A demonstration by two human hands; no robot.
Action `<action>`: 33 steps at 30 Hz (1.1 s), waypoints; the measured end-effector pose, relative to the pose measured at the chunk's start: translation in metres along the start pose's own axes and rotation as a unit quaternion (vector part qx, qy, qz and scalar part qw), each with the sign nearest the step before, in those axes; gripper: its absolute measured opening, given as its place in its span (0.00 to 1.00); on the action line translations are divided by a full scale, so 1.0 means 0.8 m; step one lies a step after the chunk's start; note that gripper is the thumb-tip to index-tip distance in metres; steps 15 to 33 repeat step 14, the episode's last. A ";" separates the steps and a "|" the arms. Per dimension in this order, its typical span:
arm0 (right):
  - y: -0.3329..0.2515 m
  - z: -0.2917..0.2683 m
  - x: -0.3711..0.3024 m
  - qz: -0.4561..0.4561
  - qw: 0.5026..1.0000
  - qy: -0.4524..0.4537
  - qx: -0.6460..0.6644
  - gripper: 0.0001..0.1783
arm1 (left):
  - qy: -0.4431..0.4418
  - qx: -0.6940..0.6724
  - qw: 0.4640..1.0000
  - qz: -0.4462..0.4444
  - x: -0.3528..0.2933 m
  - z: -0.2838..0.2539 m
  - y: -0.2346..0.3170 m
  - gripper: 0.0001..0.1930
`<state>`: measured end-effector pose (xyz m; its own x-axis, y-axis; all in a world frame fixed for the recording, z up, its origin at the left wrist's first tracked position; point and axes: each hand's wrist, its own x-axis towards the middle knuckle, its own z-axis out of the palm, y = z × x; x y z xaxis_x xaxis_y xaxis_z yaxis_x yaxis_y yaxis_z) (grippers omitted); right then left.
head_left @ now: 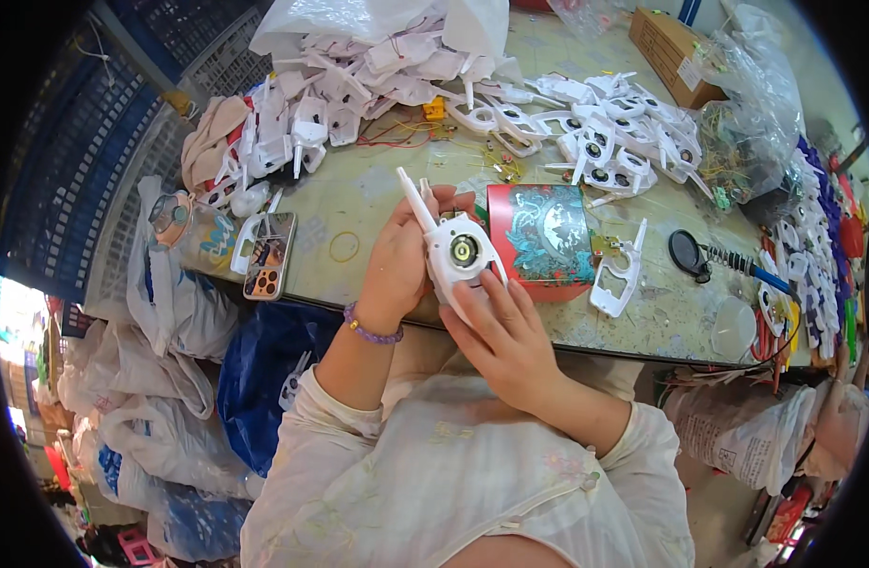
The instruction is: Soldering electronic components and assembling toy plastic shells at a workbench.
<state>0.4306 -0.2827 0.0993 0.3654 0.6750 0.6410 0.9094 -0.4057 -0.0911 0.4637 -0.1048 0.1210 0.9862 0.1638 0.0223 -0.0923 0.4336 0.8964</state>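
Observation:
A white toy walkie-talkie casing (442,267) with a stubby antenna and a round dark speaker sits between my hands, just above the table's front edge. My left hand (402,260) wraps around its left side and back, with the antenna pointing up and left. Across its lower right part lie the fingers of my right hand (510,346), pressed on the shell; the thumb is hidden. Right behind the casing stands a red box (538,241) with a teal printed pattern. An open white casing frame (611,305) rests to the right of that box.
White casings lie in a large heap (368,85) at the back left and a second heap (633,133) at the back right. A phone (268,256) is at the left edge. Rightward are a soldering iron (773,279) and a cardboard box (671,57). Bags (164,435) crowd the left.

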 end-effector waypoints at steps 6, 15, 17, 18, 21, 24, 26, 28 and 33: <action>-0.023 0.027 -0.001 0.035 0.998 -0.051 -0.026 0.20 | 0.005 -0.196 0.980 -0.038 -0.009 0.005 0.012 0.26; -0.021 0.014 -0.033 -0.111 0.984 0.060 0.127 0.27 | -0.042 0.126 0.984 0.115 -0.063 -0.035 0.066 0.10; -0.021 0.014 -0.033 -0.111 0.984 0.060 0.127 0.27 | -0.042 0.126 0.984 0.115 -0.063 -0.035 0.066 0.10; -0.021 0.014 -0.033 -0.111 0.984 0.060 0.127 0.27 | -0.042 0.126 0.984 0.115 -0.063 -0.035 0.066 0.10; -0.021 0.014 -0.033 -0.111 0.984 0.060 0.127 0.27 | -0.042 0.126 0.984 0.115 -0.063 -0.035 0.066 0.10; -0.021 0.014 -0.033 -0.111 0.984 0.060 0.127 0.27 | -0.042 0.126 0.984 0.115 -0.063 -0.035 0.066 0.10; -0.021 0.014 -0.033 -0.111 0.984 0.060 0.127 0.27 | -0.042 0.126 0.984 0.115 -0.063 -0.035 0.066 0.10; -0.021 0.014 -0.033 -0.111 0.984 0.060 0.127 0.27 | -0.042 0.126 0.984 0.115 -0.063 -0.035 0.066 0.10; -0.021 0.014 -0.033 -0.111 0.984 0.060 0.127 0.27 | -0.042 0.126 0.984 0.115 -0.063 -0.035 0.066 0.10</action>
